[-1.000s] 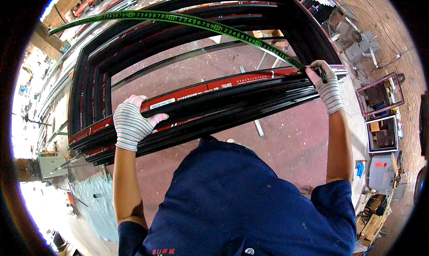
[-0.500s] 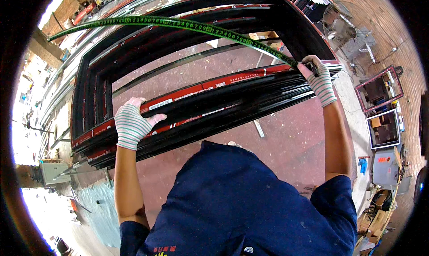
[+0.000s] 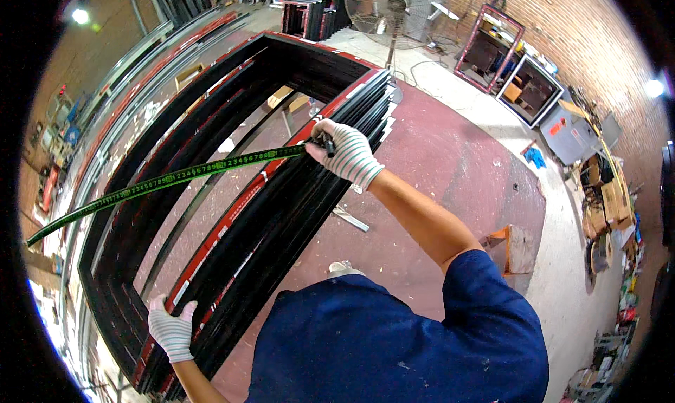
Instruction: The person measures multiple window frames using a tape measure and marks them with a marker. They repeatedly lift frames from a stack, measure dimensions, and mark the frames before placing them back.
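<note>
My right hand (image 3: 344, 153) is clamped on the near end of the green tape measure (image 3: 190, 173), which crosses above the stacked black frames (image 3: 239, 262); my left hand (image 3: 171, 329) rests on their near side, thumb spread from fingers. Tilting could buckle the unsupported span. Frame edges border my reach; red floor (image 3: 450, 157) stretches rightward.

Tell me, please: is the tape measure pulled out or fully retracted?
Pulled out: its long green blade stretches from the right hand over the stacked black frames.

Green tape measure (image 3: 200, 171), extended, slanting over stacked black frames (image 3: 278, 210)
</note>
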Available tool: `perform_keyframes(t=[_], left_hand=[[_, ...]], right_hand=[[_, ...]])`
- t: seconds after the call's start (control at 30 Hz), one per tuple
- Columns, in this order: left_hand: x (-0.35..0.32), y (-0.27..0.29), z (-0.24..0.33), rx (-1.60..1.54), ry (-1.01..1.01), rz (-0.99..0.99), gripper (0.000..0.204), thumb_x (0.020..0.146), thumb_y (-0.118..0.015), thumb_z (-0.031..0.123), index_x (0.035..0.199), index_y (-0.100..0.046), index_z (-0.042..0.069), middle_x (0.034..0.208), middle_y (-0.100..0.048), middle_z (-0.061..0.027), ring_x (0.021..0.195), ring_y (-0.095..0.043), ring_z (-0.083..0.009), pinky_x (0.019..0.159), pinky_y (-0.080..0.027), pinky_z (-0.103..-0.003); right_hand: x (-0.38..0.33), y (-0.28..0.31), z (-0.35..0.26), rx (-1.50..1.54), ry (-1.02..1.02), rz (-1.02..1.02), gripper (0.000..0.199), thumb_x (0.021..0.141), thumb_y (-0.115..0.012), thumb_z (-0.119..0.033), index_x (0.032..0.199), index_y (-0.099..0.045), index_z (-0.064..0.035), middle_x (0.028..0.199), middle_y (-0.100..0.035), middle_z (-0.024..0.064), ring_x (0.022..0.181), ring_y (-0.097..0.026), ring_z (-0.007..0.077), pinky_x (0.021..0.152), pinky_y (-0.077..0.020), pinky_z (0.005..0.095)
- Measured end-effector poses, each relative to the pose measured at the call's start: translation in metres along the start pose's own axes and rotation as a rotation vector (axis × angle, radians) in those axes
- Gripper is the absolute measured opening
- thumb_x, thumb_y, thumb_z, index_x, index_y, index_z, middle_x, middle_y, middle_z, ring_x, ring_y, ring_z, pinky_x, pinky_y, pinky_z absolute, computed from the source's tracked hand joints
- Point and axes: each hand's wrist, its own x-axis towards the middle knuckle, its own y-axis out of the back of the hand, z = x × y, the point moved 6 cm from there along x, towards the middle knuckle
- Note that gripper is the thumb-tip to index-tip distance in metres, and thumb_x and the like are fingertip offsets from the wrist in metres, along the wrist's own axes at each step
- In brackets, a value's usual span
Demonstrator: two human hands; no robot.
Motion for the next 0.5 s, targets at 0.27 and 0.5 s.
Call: perform_keyframes(t=[0.27, 0.5], left_hand=[[-0.002, -0.008, -0.01, 0.042, 0.0, 0.005, 0.073, 0.063, -0.086, 0.047, 0.11, -0.061, -0.003, 0.107, -0.065, -0.021, 0.1, -0.062, -0.0387, 0.09, -0.048, -0.042], [-0.003, -0.021, -0.016, 0.011, 0.05, -0.012, 0.082, 0.059, -0.085, 0.056, 0.112, -0.062, -0.003, 0.112, -0.065, -0.0216, 0.105, -0.061, -0.0403, 0.094, -0.048, -0.044]], right_hand=[[-0.004, -0.004, 0.002, 0.148, -0.005, 0.075, 0.018, 0.078, -0.075, -0.012, 0.087, -0.061, -0.0062, 0.073, -0.063, 0.0121, 0.067, -0.062, 0.0273, 0.064, -0.0504, 0.0346], [0.002, -0.009, 0.012, 0.13, -0.054, 0.073, 0.021, 0.078, -0.078, -0.013, 0.09, -0.062, -0.0056, 0.072, -0.063, 0.0113, 0.065, -0.062, 0.0256, 0.061, -0.0496, 0.0344]])
